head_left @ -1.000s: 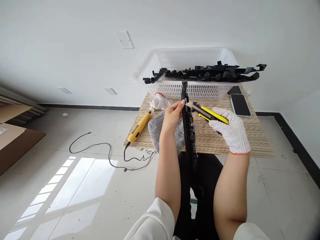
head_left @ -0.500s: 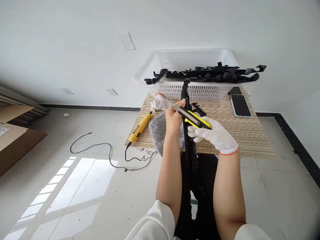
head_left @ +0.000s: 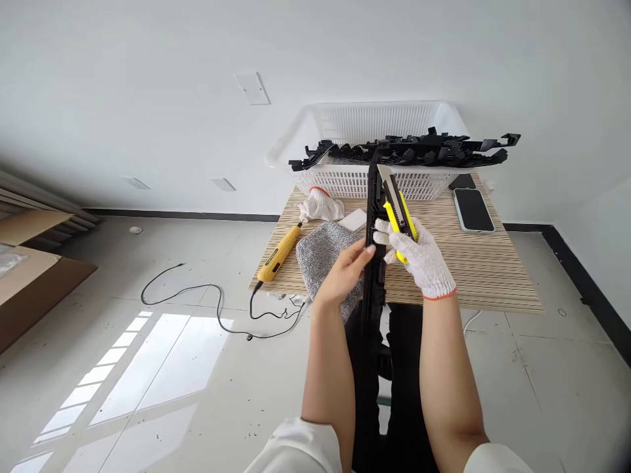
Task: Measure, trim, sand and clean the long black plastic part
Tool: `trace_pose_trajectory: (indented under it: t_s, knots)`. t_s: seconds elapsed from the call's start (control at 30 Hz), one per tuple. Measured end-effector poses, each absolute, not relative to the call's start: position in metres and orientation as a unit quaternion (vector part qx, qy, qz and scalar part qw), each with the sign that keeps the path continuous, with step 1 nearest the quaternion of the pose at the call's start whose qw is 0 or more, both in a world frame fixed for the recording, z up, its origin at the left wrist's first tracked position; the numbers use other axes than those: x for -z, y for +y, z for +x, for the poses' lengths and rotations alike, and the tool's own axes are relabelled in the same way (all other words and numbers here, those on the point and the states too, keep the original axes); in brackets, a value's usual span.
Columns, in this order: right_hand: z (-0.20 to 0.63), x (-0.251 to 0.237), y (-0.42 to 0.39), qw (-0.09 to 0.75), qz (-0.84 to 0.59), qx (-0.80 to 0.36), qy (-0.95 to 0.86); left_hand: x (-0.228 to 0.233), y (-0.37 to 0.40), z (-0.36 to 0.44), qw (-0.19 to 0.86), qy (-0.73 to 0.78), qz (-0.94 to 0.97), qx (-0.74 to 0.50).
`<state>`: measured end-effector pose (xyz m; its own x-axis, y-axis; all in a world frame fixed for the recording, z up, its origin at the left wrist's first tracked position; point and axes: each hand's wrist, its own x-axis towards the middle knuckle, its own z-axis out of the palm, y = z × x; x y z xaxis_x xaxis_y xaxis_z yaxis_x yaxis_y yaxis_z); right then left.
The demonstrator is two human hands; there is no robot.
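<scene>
A long black plastic trim strip [head_left: 373,276] runs from the basket's front rim down towards my lap. My bare left hand [head_left: 348,266] grips it at mid-length, thumb on top. In my right hand [head_left: 424,259], which wears a white knit glove with an orange cuff, is a yellow and black utility knife [head_left: 400,213]. Its broad blade is out and points up and away, just right of the strip. The gloved fingertips touch or nearly touch the strip's right side. Behind my left hand a grey cloth [head_left: 320,256] lies on the table.
A white plastic basket [head_left: 330,180] carries several black trim strips [head_left: 444,150] across its top. On the wood-patterned table [head_left: 488,269] are a phone [head_left: 473,210], a yellow corded rotary tool [head_left: 280,253], a spare white glove [head_left: 321,205] and a white card-like item [head_left: 353,220]. A cable [head_left: 217,289] trails over the floor.
My left hand has slid down the strip towards me. The knife has swung from pointing left across the strip to pointing upward. The strip's far end has shifted slightly right and away.
</scene>
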<state>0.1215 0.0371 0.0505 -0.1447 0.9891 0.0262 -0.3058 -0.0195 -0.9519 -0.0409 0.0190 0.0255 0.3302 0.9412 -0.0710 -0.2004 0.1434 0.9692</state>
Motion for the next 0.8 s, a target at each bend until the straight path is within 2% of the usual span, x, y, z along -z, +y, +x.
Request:
trace_pose_trajectory:
  t_s: [0.1, 0.2, 0.4, 0.53, 0.67, 0.8]
  knots:
    - [0.12, -0.054, 0.036, 0.551, -0.374, -0.587, -0.46, -0.024, 0.003, -0.046, 0.703, 0.362, 0.474, -0.387]
    - [0.126, -0.061, 0.029, 0.55, -0.422, -0.52, -0.499, -0.025, -0.002, -0.047, 0.68, 0.378, 0.468, -0.418]
    - [0.157, -0.069, 0.018, 0.431, -0.587, -0.332, -0.599, -0.028, 0.003, -0.054, 0.616, 0.445, 0.452, -0.467]
    - [0.165, -0.068, 0.018, 0.388, -0.595, -0.367, -0.6, -0.031, 0.001, -0.06, 0.614, 0.461, 0.44, -0.466]
    - [0.168, -0.068, 0.015, 0.386, -0.592, -0.418, -0.571, -0.033, 0.0, -0.063, 0.641, 0.425, 0.431, -0.472]
    - [0.176, -0.07, 0.01, 0.268, -0.548, -0.539, -0.581, -0.032, 0.0, -0.064, 0.67, 0.369, 0.408, -0.499]
